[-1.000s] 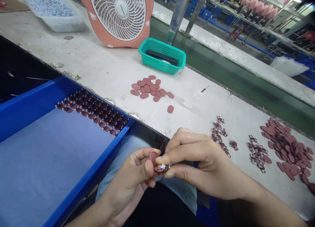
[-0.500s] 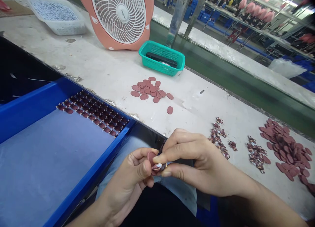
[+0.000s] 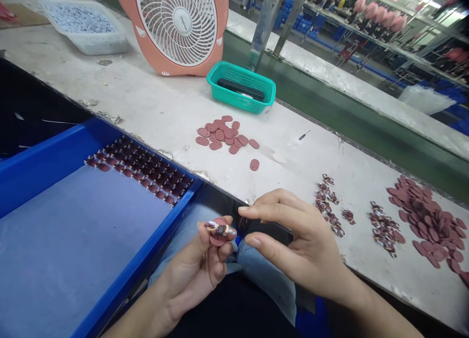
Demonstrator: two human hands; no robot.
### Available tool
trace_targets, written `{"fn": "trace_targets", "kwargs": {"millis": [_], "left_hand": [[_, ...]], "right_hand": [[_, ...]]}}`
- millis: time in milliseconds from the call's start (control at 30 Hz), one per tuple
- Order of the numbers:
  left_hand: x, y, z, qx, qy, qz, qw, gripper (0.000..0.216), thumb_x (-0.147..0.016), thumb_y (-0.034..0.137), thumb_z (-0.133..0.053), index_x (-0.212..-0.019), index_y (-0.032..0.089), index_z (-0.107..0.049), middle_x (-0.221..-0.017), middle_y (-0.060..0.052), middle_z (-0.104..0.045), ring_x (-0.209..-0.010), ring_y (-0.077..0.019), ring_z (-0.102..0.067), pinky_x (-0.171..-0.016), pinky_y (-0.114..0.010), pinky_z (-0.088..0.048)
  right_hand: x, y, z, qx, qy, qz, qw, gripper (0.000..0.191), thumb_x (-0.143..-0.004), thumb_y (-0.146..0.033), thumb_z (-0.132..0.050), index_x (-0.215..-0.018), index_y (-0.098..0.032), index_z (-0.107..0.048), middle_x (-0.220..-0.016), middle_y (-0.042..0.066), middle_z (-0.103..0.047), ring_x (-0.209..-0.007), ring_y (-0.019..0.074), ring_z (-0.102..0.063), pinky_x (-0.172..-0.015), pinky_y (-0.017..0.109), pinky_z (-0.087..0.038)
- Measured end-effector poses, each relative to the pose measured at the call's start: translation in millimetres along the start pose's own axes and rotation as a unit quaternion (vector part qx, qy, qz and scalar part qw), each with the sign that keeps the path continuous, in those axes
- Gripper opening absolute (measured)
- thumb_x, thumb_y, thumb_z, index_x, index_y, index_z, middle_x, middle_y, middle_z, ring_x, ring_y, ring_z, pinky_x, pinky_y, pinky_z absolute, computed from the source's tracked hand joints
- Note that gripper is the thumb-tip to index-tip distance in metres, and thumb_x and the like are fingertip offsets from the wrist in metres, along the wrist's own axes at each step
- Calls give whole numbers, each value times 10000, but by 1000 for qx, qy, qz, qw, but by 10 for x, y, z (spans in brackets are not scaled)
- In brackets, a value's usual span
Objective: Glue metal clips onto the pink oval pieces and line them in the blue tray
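Note:
Between the thumb and fingers of my left hand [image 3: 200, 260] is a small figurine [image 3: 221, 230] lying across a reddish-brown oval disc [image 3: 219, 240]. The figurine has white, dark and tan parts; its finer detail is too small to make out. My right hand [image 3: 296, 235] is just to the right, apart from the figurine, with thumb and fingers spread and nothing between them. Both hands are over my lap, at the table's near edge. Beyond them a loose pile of reddish-brown oval discs [image 3: 223, 133] lies on the white table [image 3: 164, 108], with a single disc [image 3: 254, 164] nearer me.
On the left, a blue tray [image 3: 73, 230] holds rows of figurines on discs [image 3: 142, 167]. Small figurine pieces [image 3: 383, 228] and a larger disc heap [image 3: 427, 216] lie right. A green basket [image 3: 241, 103], a pink fan [image 3: 216, 59], a white basket [image 3: 102, 45] and a thin tool [image 3: 303, 135] stand or lie farther back.
My right hand has let go of the figurine and moved slightly right, its fingers opening. My left hand has turned the disc so the figurine on it faces up.

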State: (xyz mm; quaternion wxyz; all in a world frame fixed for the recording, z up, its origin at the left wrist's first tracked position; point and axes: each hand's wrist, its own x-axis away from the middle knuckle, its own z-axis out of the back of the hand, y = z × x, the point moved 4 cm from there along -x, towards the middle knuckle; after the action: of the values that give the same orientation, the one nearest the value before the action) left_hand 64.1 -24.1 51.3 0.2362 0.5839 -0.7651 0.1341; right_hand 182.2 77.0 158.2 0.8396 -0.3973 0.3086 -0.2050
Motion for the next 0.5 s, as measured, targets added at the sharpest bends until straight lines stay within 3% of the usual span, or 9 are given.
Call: {"fn": "trace_targets", "kwargs": {"millis": [133, 333, 500], "left_hand": [[-7, 9, -41, 20, -20, -6, 1000, 256, -594, 338, -918, -723, 189, -755, -703, 21, -745, -616, -81, -706, -495, -97, -536], [-2, 33, -38, -23, -8, -37, 999, 301, -593, 381, -917, -726, 173, -744, -688, 21, -716, -592, -74, -675, -519, -106, -538], [27, 44, -13, -51, -5, -59, 997, 335, -598, 420, -909, -737, 164, -744, -638, 30, -664, -545, -78, -617, -498, -150, -538]], "right_hand": [[54, 25, -114, 0, 16, -22, 1000, 222, -882, -195, -723, -1103, -181, -736, -924, 37, -668, -846, 133, -637, -777, 266, -536], [57, -3, -234, -12, 3, -47, 999, 305, -819, -183, -784, -1120, -189, -733, -905, 23, -644, -842, 135, -625, -779, 276, -526], [33, -35, -273, -20, -6, -52, 998, 261, -816, -165, -779, -1073, -202, -749, -858, 12, -649, -800, 134, -624, -758, 280, -514]]}}
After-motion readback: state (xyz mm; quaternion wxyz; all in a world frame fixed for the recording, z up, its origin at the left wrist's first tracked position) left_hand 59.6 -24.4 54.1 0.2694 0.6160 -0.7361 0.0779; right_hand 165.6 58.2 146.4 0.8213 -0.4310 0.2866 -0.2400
